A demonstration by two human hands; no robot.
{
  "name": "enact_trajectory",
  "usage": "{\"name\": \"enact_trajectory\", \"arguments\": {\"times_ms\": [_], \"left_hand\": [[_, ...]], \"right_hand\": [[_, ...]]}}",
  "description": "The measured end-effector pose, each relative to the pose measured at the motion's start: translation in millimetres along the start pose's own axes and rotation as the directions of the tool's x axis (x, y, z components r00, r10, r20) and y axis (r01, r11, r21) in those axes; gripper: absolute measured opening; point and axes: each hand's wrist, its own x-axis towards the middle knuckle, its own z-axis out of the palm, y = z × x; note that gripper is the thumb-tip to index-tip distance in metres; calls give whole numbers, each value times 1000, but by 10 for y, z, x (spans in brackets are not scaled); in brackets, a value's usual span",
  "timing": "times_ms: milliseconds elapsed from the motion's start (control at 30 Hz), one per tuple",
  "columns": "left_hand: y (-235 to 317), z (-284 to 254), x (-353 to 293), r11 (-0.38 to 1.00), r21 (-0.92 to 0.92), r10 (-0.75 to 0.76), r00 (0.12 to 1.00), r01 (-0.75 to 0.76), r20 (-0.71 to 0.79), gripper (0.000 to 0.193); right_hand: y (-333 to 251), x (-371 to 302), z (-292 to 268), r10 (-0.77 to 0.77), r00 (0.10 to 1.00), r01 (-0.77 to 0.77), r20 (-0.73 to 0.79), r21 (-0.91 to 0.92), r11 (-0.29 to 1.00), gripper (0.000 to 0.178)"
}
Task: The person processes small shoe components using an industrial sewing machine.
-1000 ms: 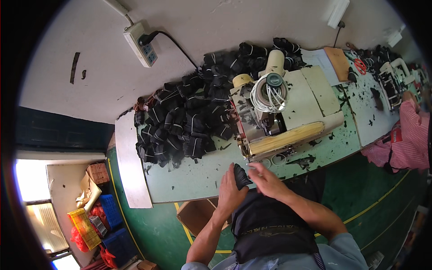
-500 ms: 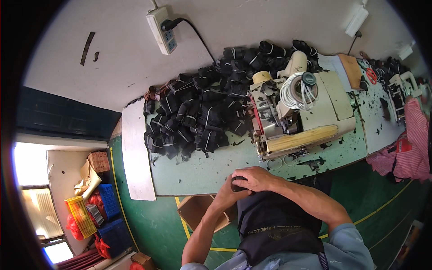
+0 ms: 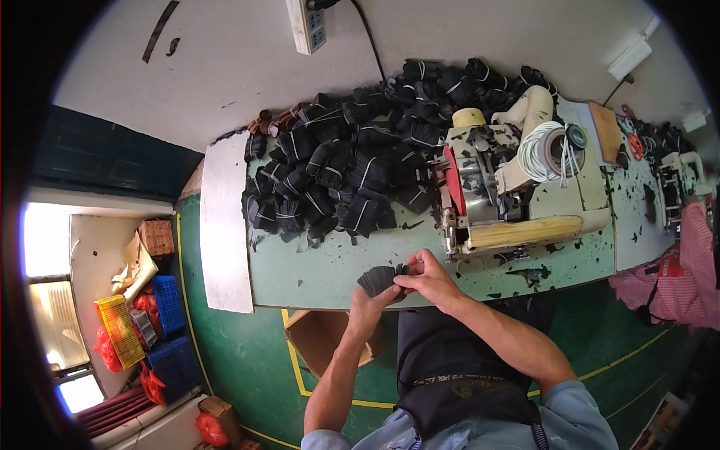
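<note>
A stack of thin black pieces (image 3: 377, 280), probably cloth or leather, is spread like a fan above the table's near edge. My left hand (image 3: 365, 306) grips it from below, thumb along its near side. My right hand (image 3: 430, 282) is closed on the stack's right end, fingertips pinching the pieces. Beyond my hands lies a big heap of black bundles (image 3: 367, 171), tied with pale bands. To the right of the heap stands a cream-coloured machine (image 3: 589, 196) with a pale wooden bar along its front and a coil of white cord (image 3: 538, 154) on top.
The pale green table (image 3: 315, 271) carries black scraps, with a white board (image 3: 227, 225) at its left end. An open cardboard box (image 3: 307, 341) sits on the floor beneath. Crates (image 3: 169, 304) stand far left. Pink checked cloth (image 3: 694, 277) hangs at the right.
Both hands have moved a little farther over the table. The black stack, mostly covered before, is now fanned open, and my right hand has shifted from on top to its right end.
</note>
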Motion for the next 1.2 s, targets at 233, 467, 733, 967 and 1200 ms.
{"name": "enact_trajectory", "arguments": {"times_ms": [233,467,733,967,1200], "left_hand": [[50,-42,-33,1000,15,-25,1000,25,-4,24],[72,-66,-51,991,126,-39,999,37,13,26],[150,-49,-82,988,152,-19,998,10,52,24],[224,45,-65,925,371,-66,996,85,-64,23],[60,8,-12,956,272,-44,970,110,-238,26]], "right_hand": [[64,53,-42,-19,996,23,90,-48,999,27],[35,46,-22,-23,997,32,76,-119,992,21],[106,73,-2,13,998,-7,64,-89,996,17],[282,197,78,-88,992,69,-88,-207,976,18],[218,116,125,-64,996,60,-55,-76,995,25]]}}
